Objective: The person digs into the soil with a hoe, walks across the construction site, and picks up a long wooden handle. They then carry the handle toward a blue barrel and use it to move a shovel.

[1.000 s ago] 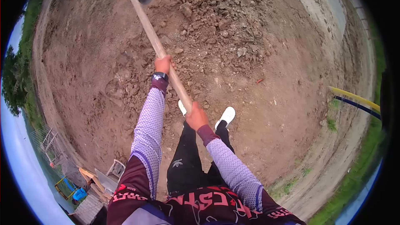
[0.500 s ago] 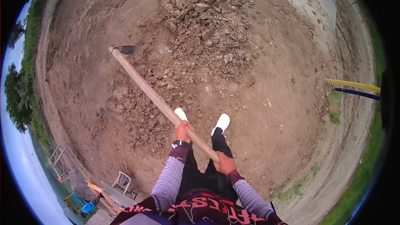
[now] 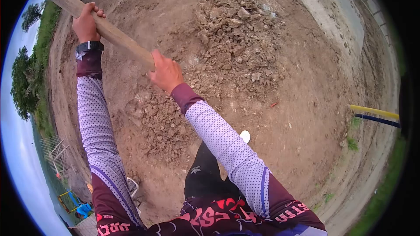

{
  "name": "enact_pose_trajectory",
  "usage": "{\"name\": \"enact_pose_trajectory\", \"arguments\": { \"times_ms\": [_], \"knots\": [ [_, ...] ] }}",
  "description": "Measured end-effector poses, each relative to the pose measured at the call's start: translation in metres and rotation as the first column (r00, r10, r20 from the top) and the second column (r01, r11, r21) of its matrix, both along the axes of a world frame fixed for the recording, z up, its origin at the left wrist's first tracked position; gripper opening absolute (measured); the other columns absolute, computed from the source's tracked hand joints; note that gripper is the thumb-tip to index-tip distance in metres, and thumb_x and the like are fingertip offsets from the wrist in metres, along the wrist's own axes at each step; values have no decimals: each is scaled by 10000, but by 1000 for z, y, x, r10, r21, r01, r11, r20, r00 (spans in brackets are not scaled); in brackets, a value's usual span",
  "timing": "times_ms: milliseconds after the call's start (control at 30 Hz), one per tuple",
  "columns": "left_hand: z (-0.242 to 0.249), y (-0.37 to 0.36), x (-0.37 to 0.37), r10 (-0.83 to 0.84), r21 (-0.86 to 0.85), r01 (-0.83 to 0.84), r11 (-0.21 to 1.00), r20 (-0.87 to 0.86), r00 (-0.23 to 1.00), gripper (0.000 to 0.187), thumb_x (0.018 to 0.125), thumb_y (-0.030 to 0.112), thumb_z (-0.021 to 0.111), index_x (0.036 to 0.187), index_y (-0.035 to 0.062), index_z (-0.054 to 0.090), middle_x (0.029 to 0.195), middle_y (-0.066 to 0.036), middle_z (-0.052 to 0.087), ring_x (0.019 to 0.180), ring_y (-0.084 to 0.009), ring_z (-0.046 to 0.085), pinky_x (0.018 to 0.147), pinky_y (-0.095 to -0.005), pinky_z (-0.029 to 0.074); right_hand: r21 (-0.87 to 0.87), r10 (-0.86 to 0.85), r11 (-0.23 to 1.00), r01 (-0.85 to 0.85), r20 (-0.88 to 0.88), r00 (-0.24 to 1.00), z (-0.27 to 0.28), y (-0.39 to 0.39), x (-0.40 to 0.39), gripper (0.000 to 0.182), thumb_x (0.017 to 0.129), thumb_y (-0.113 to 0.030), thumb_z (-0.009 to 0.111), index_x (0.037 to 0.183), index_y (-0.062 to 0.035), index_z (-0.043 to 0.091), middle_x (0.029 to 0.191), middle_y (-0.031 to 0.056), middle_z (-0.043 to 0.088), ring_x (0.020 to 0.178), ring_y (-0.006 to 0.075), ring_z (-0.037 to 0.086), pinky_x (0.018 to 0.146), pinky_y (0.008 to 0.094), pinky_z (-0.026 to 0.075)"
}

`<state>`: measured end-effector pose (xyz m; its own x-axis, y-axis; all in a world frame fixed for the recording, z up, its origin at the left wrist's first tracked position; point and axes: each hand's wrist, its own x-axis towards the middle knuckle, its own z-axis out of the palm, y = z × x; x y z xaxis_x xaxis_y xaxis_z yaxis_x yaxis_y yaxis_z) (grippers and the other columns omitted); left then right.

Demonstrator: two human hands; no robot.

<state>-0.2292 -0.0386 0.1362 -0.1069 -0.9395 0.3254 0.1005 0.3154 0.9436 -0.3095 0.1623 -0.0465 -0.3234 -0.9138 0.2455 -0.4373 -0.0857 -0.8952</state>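
Both of my hands are closed around the wooden handle of a hoe [image 3: 123, 43], raised up and out to the left. My left hand [image 3: 86, 24], with a watch [image 3: 89, 48] at its wrist, grips farther up the handle. Nearer me, my right hand [image 3: 167, 72] holds the butt end. The hoe's blade lies out of view past the upper left edge. Below the handle spreads a patch of broken soil [image 3: 164, 124], and a larger heap of clods [image 3: 240, 35] lies ahead.
One white shoe [image 3: 245, 137] shows on the bare dirt. A small red object [image 3: 274, 104] lies right of the heap. Yellow and dark bars [image 3: 374, 112] stand at the right, with a pale paved strip [image 3: 332, 8] beyond. A chair-like frame [image 3: 133, 188] is at lower left.
My hands have swung the hoe up and to the left from low in front of me. Its blade, near the ground before, has left the view.
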Motion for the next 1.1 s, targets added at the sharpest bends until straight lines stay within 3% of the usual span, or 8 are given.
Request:
{"name": "enact_pose_trajectory", "arguments": {
  "times_ms": [100, 200, 300, 367, 567, 733, 933, 1100],
  "knots": [
    [-98, -33, -25, 23, 106, -25, 994, 18, 1000, 143, 826, 70, 637, 835, -42, 549, 682, -100, 568, 525, -193, 575, 465, -334, 502, 161, -82, 984, 82, -4, 997, -62, 2, -9, 385, 781, -138, 683, 1080, -70, 451, 852, 220, 672, 792, 443, 666, 700, 527, 530],
    [-299, 10, -43, 0, 416, -52, 908, 124, 992, 128, 816, 74, 609, 863, -20, 534, 672, -88, 562, 482, -193, 561, 443, -340, 497, 445, -156, 883, 150, -22, 987, -184, 82, 10, 375, 795, -152, 671, 1087, -57, 456, 844, 247, 673, 796, 460, 662, 709, 548, 522],
    [-528, 162, -17, -301, 884, -33, 466, 194, 934, 130, 839, 109, 608, 857, -8, 555, 660, -94, 568, 476, -213, 571, 442, -362, 509, 876, -153, 472, 104, -35, 988, -200, 230, 57, 413, 795, -174, 702, 1084, -9, 457, 882, 254, 681, 806, 437, 681, 724, 533, 540],
    [-561, 272, -2, -128, 961, 11, 275, 25, 992, 126, 840, 120, 615, 848, 12, 550, 649, -83, 553, 500, -197, 551, 450, -351, 476, 911, -55, 391, 129, -116, 992, -224, 323, 57, 429, 754, -159, 730, 1055, -23, 454, 894, 248, 682, 794, 420, 688, 679, 513, 554],
    [-513, 444, 54, -80, 995, -96, 27, 98, 992, 109, 804, 64, 641, 835, -29, 593, 638, -101, 568, 483, -218, 570, 448, -367, 496, 968, -20, 249, -29, 35, 999, -182, 480, 84, 454, 779, -280, 727, 1063, -45, 461, 846, 260, 683, 809, 448, 679, 718, 544, 542],
    [-487, 435, 50, -20, 986, -135, 93, 137, 990, 126, 781, 97, 656, 817, 8, 573, 646, -77, 563, 500, -202, 573, 465, -345, 496, 910, -7, 414, 3, 0, 1000, -181, 495, 78, 517, 808, -329, 720, 1179, -60, 482, 928, 247, 690, 812, 429, 683, 724, 523, 539],
    [-340, 289, 36, 56, 790, -52, 611, 23, 998, 106, 820, 75, 602, 865, 10, 531, 698, -76, 554, 544, -180, 556, 528, -330, 507, 578, 34, 815, 21, -83, 996, -222, 349, 48, 477, 773, -199, 710, 1186, -64, 515, 1028, 177, 604, 880, 402, 641, 738, 497, 525],
    [-145, 82, 20, -20, 282, 6, 959, 46, 999, 143, 873, 81, 636, 936, -10, 544, 747, -60, 557, 595, -155, 556, 559, -321, 515, 193, -41, 981, 32, 44, 998, -113, 96, 29, 404, 805, -166, 680, 1155, -84, 495, 927, 221, 671, 807, 445, 659, 692, 518, 527]
  ]
}}
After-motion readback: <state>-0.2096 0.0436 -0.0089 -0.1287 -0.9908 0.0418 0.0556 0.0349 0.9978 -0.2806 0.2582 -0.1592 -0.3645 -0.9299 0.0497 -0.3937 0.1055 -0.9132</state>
